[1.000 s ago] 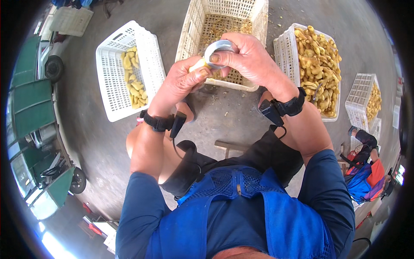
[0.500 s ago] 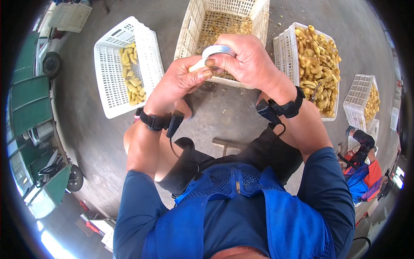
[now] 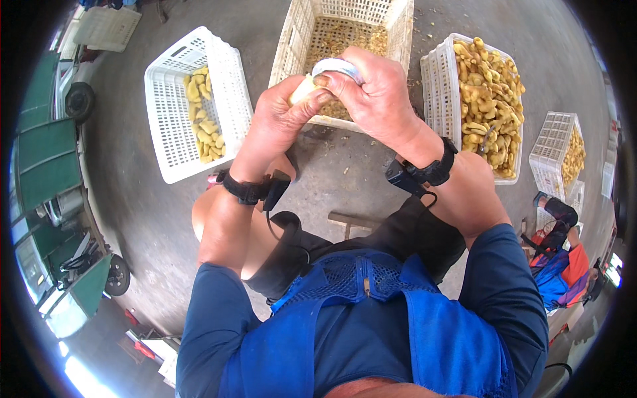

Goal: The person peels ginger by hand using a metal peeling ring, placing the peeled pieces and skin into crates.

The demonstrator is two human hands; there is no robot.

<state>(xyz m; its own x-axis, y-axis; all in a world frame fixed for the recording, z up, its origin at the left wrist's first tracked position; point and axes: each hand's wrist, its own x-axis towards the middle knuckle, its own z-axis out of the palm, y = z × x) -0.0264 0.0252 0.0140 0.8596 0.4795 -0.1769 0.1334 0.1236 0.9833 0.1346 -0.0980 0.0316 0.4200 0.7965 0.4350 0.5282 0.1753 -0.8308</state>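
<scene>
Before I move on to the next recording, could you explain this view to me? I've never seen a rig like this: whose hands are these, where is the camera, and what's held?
There is no robot here. A person works with bare hands, filmed from above by a wide fisheye camera worn on the head, so straight edges bend near the rim. The picture's left is the person's left.

The left hand holds a pale yellow piece. The right hand has its grip on a silver ring close beside it. Each wrist wears a black band.

On the floor ahead stand three crates: the left one holds pale yellow pieces, the middle one scraps, and the right one a heap of knobbly roots.
</scene>
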